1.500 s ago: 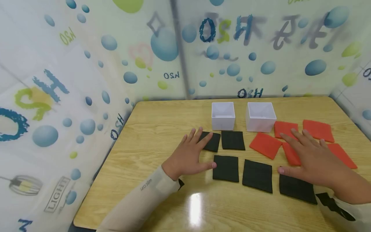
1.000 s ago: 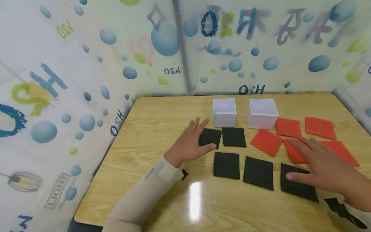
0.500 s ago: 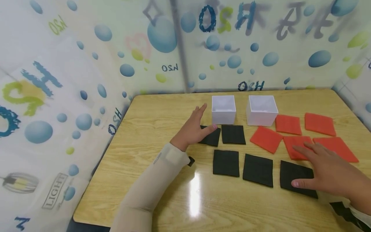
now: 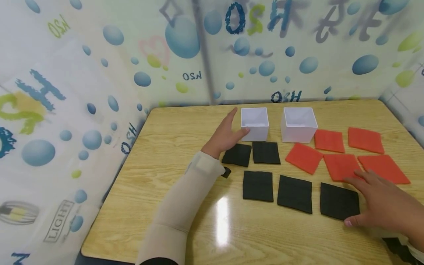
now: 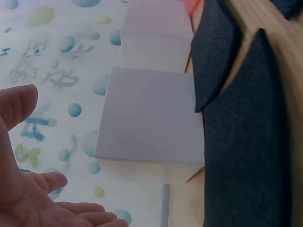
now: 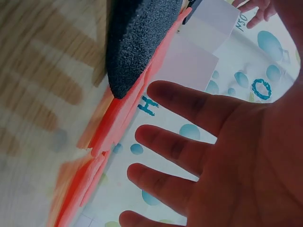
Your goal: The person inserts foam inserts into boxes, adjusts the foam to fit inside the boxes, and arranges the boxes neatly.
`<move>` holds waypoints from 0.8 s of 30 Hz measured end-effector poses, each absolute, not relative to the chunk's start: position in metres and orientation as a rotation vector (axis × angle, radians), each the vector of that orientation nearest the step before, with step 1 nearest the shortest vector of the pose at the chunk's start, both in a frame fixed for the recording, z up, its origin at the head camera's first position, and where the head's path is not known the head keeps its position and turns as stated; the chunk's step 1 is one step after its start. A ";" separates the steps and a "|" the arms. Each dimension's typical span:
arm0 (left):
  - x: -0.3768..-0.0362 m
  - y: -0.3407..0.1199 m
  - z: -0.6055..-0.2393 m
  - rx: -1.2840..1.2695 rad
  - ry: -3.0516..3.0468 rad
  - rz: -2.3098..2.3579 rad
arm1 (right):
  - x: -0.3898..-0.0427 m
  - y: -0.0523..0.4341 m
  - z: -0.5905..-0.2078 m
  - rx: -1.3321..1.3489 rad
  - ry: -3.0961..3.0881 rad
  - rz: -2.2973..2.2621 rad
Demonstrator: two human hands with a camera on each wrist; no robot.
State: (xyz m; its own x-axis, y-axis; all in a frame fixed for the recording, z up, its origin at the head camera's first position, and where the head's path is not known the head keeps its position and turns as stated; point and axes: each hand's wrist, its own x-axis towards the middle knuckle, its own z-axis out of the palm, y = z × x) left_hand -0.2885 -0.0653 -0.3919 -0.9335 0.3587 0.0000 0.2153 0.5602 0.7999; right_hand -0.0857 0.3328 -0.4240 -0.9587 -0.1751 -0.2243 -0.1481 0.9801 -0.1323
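The left hand [image 4: 228, 135] is at the left side of the left white square plastic box [image 4: 254, 123], which stands near the far edge of the light wooden counter [image 4: 172, 147]. The fingers are straight and spread, the thumb reaches to the lower front corner of the box and seems to touch it, and the other fingers rise beside its left wall. In the left wrist view the open palm [image 5: 28, 189] faces the wall of the box [image 5: 149, 116] with a small gap, so the hand holds nothing. The box lies to the right of this hand, just beside it; it is square, so no side is longer.

A second white square plastic box [image 4: 299, 124] stands to the right of the first one, a little apart from it. The right hand [image 4: 381, 204] is far from both boxes, near the front right corner of the counter. Its fingers are stretched and flat, and it grips nothing; the fingertips lie at the near edge of a red square foam pad [image 4: 341, 166], and the thumb lies beside the rightmost black square foam pad [image 4: 339, 200]. So the left hand is clearly the nearer one to the boxes.

Two black square foam pads [image 4: 237, 154] lie directly in front of the left box, toward the person.
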 end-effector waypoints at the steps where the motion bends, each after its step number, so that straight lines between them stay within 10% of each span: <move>1: -0.290 -0.063 -0.391 0.486 2.613 1.333 | -0.086 0.334 -0.425 -0.219 2.888 -0.159; 24: -0.303 -0.038 -0.417 0.313 2.371 1.603 | -0.081 0.337 -0.437 -0.103 2.715 -0.130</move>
